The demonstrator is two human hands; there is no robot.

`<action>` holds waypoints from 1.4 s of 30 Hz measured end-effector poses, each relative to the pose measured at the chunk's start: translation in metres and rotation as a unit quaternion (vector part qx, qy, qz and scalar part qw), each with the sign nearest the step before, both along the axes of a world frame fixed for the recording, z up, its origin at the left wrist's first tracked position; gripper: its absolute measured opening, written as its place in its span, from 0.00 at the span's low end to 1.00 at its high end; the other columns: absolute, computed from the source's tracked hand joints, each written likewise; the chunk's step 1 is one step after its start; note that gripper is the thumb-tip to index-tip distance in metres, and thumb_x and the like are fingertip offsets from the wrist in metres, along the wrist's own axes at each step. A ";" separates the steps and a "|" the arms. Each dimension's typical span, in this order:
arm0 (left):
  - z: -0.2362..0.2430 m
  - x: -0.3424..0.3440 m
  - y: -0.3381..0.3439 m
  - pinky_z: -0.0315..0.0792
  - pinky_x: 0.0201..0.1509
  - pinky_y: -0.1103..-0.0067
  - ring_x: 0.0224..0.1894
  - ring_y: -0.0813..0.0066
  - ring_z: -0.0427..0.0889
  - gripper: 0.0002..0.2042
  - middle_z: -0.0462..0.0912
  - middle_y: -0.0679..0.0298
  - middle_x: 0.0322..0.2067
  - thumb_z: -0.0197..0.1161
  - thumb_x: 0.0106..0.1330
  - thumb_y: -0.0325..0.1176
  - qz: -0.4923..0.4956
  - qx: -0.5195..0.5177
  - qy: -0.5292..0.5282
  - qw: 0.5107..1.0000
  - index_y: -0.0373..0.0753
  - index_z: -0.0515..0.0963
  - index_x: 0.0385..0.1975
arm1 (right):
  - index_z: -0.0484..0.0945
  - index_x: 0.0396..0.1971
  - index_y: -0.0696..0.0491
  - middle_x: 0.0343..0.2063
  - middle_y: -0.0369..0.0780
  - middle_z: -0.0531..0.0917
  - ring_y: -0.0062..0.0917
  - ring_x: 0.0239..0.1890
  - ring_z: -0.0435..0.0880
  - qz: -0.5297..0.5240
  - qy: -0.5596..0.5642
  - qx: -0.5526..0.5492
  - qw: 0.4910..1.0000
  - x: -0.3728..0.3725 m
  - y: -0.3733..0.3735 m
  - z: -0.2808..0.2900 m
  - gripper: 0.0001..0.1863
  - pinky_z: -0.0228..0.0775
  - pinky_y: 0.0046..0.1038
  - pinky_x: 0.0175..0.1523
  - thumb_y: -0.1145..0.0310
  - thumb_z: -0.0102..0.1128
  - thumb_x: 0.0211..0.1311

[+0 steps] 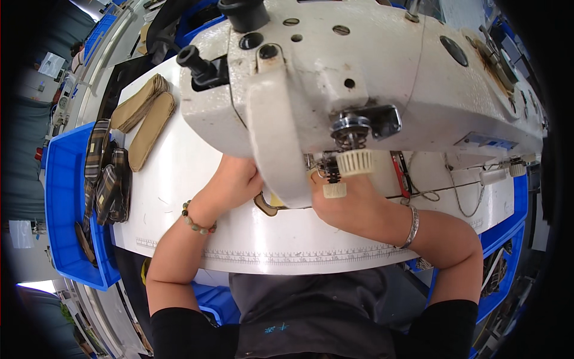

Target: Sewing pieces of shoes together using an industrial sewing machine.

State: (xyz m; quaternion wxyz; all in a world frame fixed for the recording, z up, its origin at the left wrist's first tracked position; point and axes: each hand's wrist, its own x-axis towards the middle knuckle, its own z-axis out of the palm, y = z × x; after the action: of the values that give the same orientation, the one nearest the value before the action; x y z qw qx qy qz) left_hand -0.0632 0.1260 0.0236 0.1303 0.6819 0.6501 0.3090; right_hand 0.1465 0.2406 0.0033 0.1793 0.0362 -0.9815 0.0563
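Observation:
A big white sewing machine head (359, 78) fills the top of the view and hides the needle area. My left hand (230, 182) reaches under it from the left, fingers out of sight, resting on a small tan and brown flat piece (266, 206) whose rounded end peeks out below the machine. My right hand (344, 206) lies flat beside it under the machine's knobs, its fingertips hidden. Whether either hand grips the piece is hidden. A bead bracelet sits on my left wrist, a silver bangle on my right.
Tan insole-shaped pieces (146, 113) are stacked at the far left of the white table (179, 179), which has a ruler scale along its front edge. A blue bin (63, 203) on the left holds plaid pieces (107, 179). More blue bins (505, 239) stand on the right.

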 end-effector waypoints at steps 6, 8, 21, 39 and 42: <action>0.017 0.007 -0.001 0.74 0.35 0.72 0.29 0.61 0.80 0.05 0.80 0.60 0.24 0.65 0.58 0.25 -0.014 -0.049 0.114 0.992 0.39 0.82 0.33 | 0.78 0.13 0.53 0.17 0.42 0.74 0.33 0.21 0.79 0.003 0.002 -0.027 1.000 0.000 0.000 -0.002 0.05 0.69 0.36 0.24 0.69 0.61 0.40; 0.016 0.010 -0.002 0.74 0.35 0.72 0.30 0.61 0.80 0.07 0.81 0.60 0.26 0.65 0.56 0.24 -0.017 -0.024 0.137 0.990 0.40 0.83 0.34 | 0.78 0.13 0.53 0.17 0.42 0.74 0.33 0.21 0.79 0.001 0.016 -0.031 0.999 0.001 -0.001 -0.002 0.05 0.70 0.36 0.24 0.69 0.61 0.40; 0.015 0.023 -0.002 0.71 0.29 0.69 0.27 0.59 0.81 0.08 0.82 0.58 0.27 0.67 0.57 0.23 0.017 -0.014 0.119 0.993 0.40 0.84 0.36 | 0.79 0.13 0.52 0.18 0.41 0.76 0.31 0.22 0.80 -0.041 0.046 -0.126 0.990 -0.006 -0.007 -0.020 0.05 0.70 0.34 0.24 0.68 0.62 0.40; 0.017 0.037 -0.001 0.70 0.29 0.70 0.25 0.60 0.78 0.05 0.77 0.61 0.22 0.69 0.57 0.28 0.063 -0.004 0.155 0.986 0.37 0.79 0.25 | 0.81 0.28 0.55 0.22 0.40 0.80 0.30 0.24 0.83 -0.100 0.019 -0.251 0.963 -0.006 -0.003 -0.024 0.08 0.72 0.33 0.27 0.66 0.63 0.57; 0.015 0.033 -0.005 0.71 0.32 0.70 0.28 0.61 0.79 0.06 0.78 0.61 0.25 0.71 0.54 0.30 0.058 -0.009 0.174 0.983 0.38 0.81 0.27 | 0.80 0.16 0.56 0.17 0.41 0.77 0.34 0.19 0.81 -0.091 0.056 -0.236 0.966 -0.005 -0.003 -0.018 0.10 0.71 0.34 0.24 0.66 0.66 0.48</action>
State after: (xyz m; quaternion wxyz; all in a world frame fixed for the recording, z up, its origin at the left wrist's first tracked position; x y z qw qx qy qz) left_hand -0.0300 0.1211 0.0389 0.0037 0.6854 0.7038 0.1868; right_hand 0.1412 0.2374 -0.0145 0.2415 -0.0936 -0.9279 0.2680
